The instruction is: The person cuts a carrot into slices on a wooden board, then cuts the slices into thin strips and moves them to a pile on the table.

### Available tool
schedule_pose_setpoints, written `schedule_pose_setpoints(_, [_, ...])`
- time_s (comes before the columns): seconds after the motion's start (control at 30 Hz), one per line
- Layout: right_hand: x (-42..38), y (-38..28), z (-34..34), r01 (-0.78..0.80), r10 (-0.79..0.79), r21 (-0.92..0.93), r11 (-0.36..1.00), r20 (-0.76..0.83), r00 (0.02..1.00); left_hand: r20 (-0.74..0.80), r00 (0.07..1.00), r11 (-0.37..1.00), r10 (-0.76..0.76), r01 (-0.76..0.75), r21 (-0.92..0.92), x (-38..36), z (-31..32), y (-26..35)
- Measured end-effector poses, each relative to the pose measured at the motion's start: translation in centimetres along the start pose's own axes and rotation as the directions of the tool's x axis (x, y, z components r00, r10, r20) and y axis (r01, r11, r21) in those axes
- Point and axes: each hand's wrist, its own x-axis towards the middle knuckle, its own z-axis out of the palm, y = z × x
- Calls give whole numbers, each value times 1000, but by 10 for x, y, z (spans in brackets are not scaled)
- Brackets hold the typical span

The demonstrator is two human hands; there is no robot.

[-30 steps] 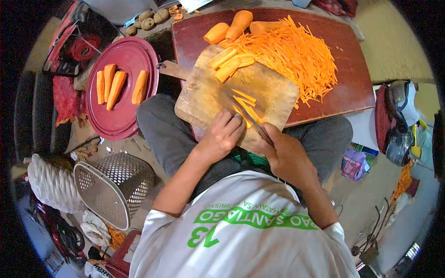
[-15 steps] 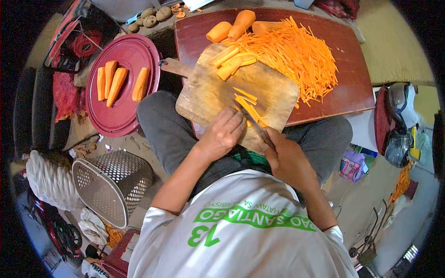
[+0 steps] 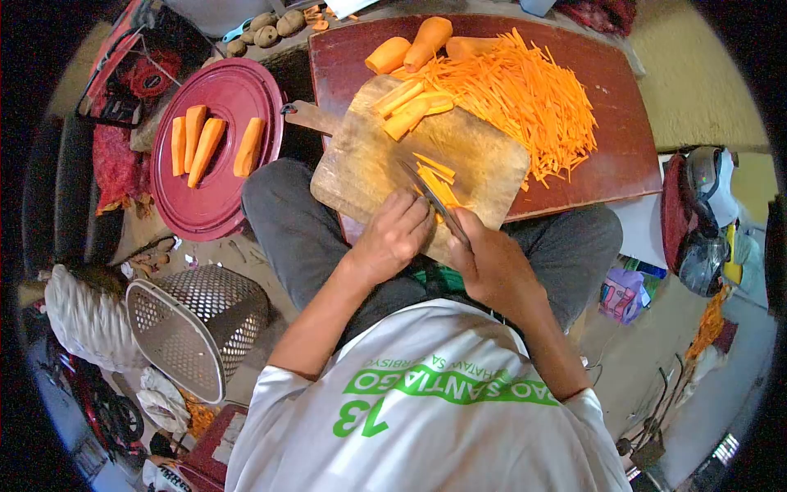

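Observation:
My right hand [image 3: 490, 258] is wrapped round the handle of a knife [image 3: 433, 198], its blade slanting across the wooden cutting board [image 3: 352, 168]. Beside the blade, my left hand [image 3: 393, 234] is closed with bent fingers on a carrot piece, mostly hidden under them. Cut carrot sticks [image 3: 441, 187] lie just right of the knife. Thicker carrot slices [image 3: 410, 115] rest at the board's far side. Beyond them, a large heap of carrot strips [image 3: 533, 107] spreads over the board's edge and the dark red table [image 3: 627, 107].
Peeled carrot chunks [image 3: 429, 43] sit at the table's far edge. To the left, a round red lid [image 3: 217, 86] holds several peeled carrots [image 3: 206, 152]. A perforated basket [image 3: 176, 336] lies tipped on the floor. Several potatoes [image 3: 265, 35] are at the back left.
The knife and my right hand have moved slightly left and up, bringing the blade closer along my left fingertips. My left hand stays nearly in place.

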Motion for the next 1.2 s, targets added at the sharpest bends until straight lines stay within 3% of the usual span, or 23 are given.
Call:
schedule_pose_setpoints(0.03, [7, -1, -1, -39, 39, 0, 999, 35, 999, -6, 1000, 1000, 7, -7, -4, 2, 0, 0])
schedule_pose_setpoints(0.13, [17, 4, 11, 38, -39, -26, 999, -41, 998, 0, 1000, 1000, -2, 2, 12, -1, 1, 0])
schedule_pose_setpoints(0.23, [20, 12, 16, 222, -235, -92, 971, -172, 957, 48, 998, 999, -37, 37, -8, 1, -5, 3])
schedule_pose_setpoints(0.33, [22, 11, 3, 80, -65, 113, 990, -136, 989, 74, 994, 997, -81, 81, 7, -5, -5, 6])
schedule_pose_setpoints(0.43, [5, 7, -10, 64, -43, 157, 985, -139, 989, 50, 995, 996, -89, 89, 7, -7, 0, 5])
schedule_pose_setpoints(0.63, [-18, 16, 0, 15, -9, 68, 998, -82, 997, 105, 988, 993, -116, 115, 13, -6, -2, 5])
schedule_pose_setpoints(0.83, [-22, 13, 0, -20, 21, 24, 1000, -16, 1000, 22, 998, 998, -60, 60, 14, 1, -4, 6])
schedule_pose_setpoints(1.03, [-3, 2, 9, -28, 26, -39, 999, -36, 999, 1, 999, 998, -40, 40, 39, -1, -3, 6])
schedule_pose_setpoints(1.13, [16, 11, 14, 126, -131, -55, 991, -89, 987, -21, 999, 999, -39, 40, 25, 0, -4, 7])
schedule_pose_setpoints(1.2, [23, 9, 10, 151, -148, 11, 988, -148, 978, -12, 998, 998, -67, 67, -3, 0, -5, 8])
